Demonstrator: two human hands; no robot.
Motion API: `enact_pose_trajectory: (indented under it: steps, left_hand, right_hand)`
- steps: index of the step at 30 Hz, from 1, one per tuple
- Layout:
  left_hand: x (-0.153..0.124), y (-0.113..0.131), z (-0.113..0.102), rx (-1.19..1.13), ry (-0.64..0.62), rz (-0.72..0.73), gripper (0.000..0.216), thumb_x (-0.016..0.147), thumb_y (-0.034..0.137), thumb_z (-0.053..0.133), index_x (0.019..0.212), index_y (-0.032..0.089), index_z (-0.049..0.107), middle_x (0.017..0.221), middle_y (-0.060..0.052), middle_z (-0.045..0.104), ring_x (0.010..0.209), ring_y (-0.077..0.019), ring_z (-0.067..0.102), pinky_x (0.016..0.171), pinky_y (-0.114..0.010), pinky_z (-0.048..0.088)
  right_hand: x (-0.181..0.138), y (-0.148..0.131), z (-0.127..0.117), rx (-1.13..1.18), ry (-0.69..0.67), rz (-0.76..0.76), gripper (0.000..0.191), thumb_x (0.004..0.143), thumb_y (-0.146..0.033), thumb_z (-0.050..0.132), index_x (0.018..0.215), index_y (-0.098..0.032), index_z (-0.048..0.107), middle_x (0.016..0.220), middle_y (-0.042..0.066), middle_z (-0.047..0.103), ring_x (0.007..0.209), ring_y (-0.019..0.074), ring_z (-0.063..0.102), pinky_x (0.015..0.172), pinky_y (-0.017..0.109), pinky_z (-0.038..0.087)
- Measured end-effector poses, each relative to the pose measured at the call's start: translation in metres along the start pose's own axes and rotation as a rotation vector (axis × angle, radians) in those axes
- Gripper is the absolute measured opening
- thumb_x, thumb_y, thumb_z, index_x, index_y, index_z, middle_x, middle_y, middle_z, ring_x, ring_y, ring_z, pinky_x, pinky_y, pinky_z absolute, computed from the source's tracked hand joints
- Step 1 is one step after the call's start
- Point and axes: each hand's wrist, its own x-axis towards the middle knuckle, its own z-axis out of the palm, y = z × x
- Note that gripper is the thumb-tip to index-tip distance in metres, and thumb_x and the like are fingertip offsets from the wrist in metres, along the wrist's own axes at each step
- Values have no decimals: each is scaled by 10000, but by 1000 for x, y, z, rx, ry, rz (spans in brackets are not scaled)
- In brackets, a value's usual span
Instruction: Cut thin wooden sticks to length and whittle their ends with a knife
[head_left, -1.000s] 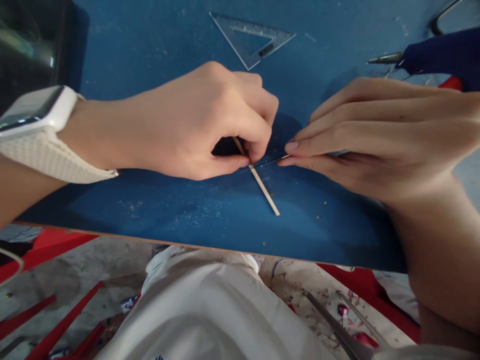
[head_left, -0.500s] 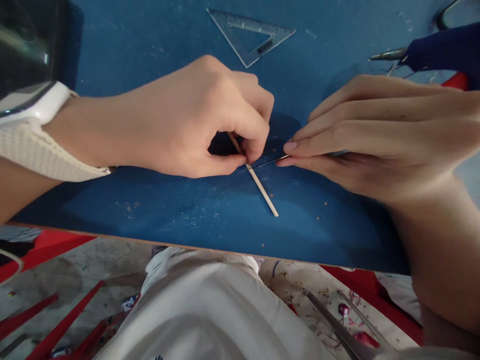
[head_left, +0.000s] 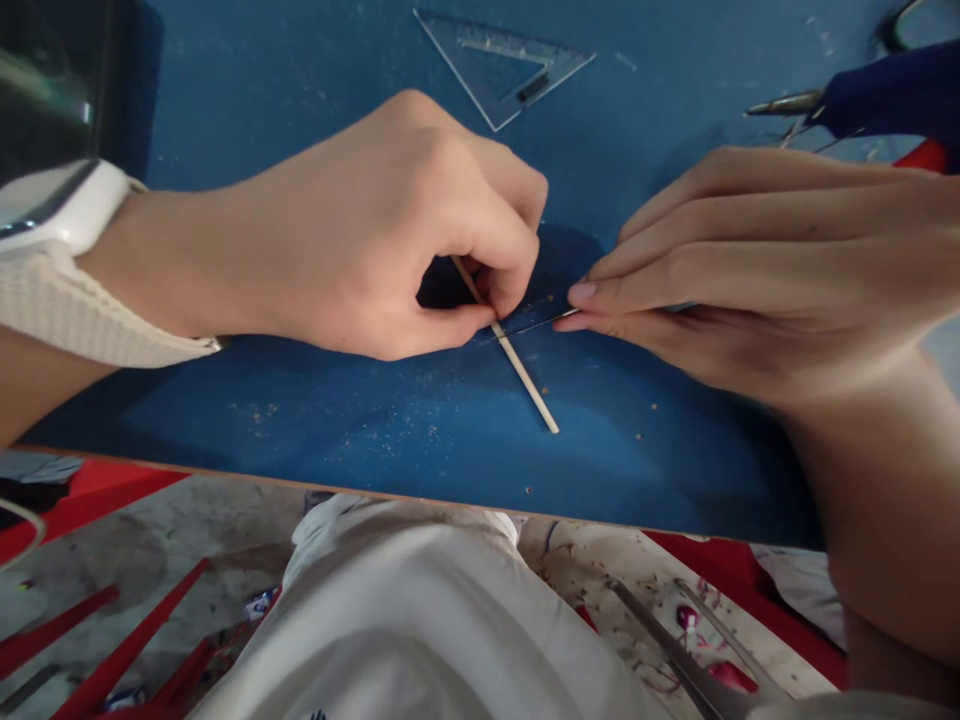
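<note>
1. Blue board (head_left: 300, 400) lies across the lap.
2. Left hand (head_left: 375, 230) pinches the stick (head_left: 529, 385) tight; right hand (head_left: 750, 270), fingers flat together, grips a thin blade (head_left: 536, 325).
3. The stick lies on the board: likely light, brittle, best held beside the blade.

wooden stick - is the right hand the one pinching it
No, the left hand pinches the wooden stick, while the right hand holds a thin blade to it.
</note>
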Motion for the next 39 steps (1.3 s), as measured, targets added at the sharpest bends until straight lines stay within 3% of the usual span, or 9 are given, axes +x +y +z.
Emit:
enact_pose_trajectory:
  steps: [6,9,14,20,23,29,34,39]
  left_hand:
    - [2,0,-4,26,-46,-22,432,1220,358,517,1074,302,920,1174,38,910,933,-130,781,910,-336,614]
    - [3,0,-5,-26,-47,35,388,1217,281,554,1106,298,925,1182,47,905,1009,-132,816,903,-314,585]
    - [2,2,-4,3,-49,82,416,1262,222,545,1096,239,926,1174,28,881,1039,-129,776,977,-324,578]
    - [5,3,-5,-6,-109,-1,506,1268,336,481,1141,299,970,1242,18,886,1157,-168,803,1074,-333,607]
    - [5,2,-5,6,-79,31,471,1282,319,502,1142,318,952,1237,40,891,1146,-160,819,1040,-325,609]
    - [4,1,-1,1,-26,99,372,1262,227,562,1100,242,897,1182,15,892,1105,-164,826,957,-332,590]
    - [6,-2,2,-50,-49,69,350,1208,192,569,1098,249,896,1210,24,892,1129,-163,815,1021,-317,618]
    - [6,1,-3,-3,-43,124,426,1261,184,541,1135,230,945,1215,26,903,1177,-179,796,1086,-354,648]
  right_hand:
    - [7,-14,5,-35,-15,24,208,1167,-196,937,1189,-361,811,1131,-77,916,1054,215,904,868,407,740]
    - [9,-11,8,-21,-8,10,130,1215,-264,905,1187,-356,817,1125,-82,907,1051,194,903,915,388,770]
    - [6,3,4,18,-17,-71,301,1126,-157,977,1266,-377,826,1139,-91,920,1036,211,910,904,407,728]
    - [8,-17,6,-5,-51,14,141,1219,-234,881,1242,-335,785,1173,-45,872,1151,220,900,1046,447,805]
    - [10,-14,5,27,-58,-13,169,1218,-200,873,1248,-341,784,1205,-71,883,1139,194,895,1035,427,794]
    - [10,-4,5,25,-23,-74,214,1203,-182,907,1271,-314,753,1199,-62,907,1113,187,887,966,404,772]
    - [10,-7,5,30,-20,-26,212,1196,-196,912,1262,-370,810,1202,-83,924,1124,206,913,1002,421,799]
    - [12,-3,2,17,-21,-85,188,1220,-225,906,1304,-350,794,1239,-91,942,1116,194,920,975,407,771]
